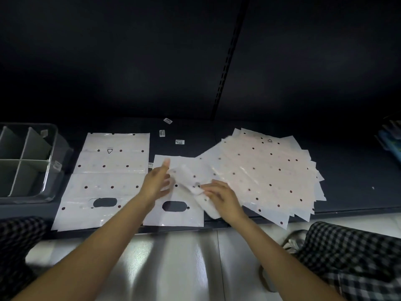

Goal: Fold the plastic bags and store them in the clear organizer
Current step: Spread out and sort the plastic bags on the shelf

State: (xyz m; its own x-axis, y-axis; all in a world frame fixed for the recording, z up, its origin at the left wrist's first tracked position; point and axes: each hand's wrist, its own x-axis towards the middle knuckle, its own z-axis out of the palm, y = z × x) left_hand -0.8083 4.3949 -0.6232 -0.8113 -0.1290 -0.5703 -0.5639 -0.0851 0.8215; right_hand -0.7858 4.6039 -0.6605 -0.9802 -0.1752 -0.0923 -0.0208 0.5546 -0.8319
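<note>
The clear organizer (26, 161) is cut off by the left edge, so its full count of compartments cannot be told. Beside it, print on three small labels (179, 142) is too small to read. The left hand (156, 181) is motion-blurred. Coloured items (390, 142) at the right edge are cropped and unidentifiable.

triangle sign: flat bag (110, 151) | triangle sign: top bag of pile (269, 140) | stickers (179, 142): print unreadable
</note>
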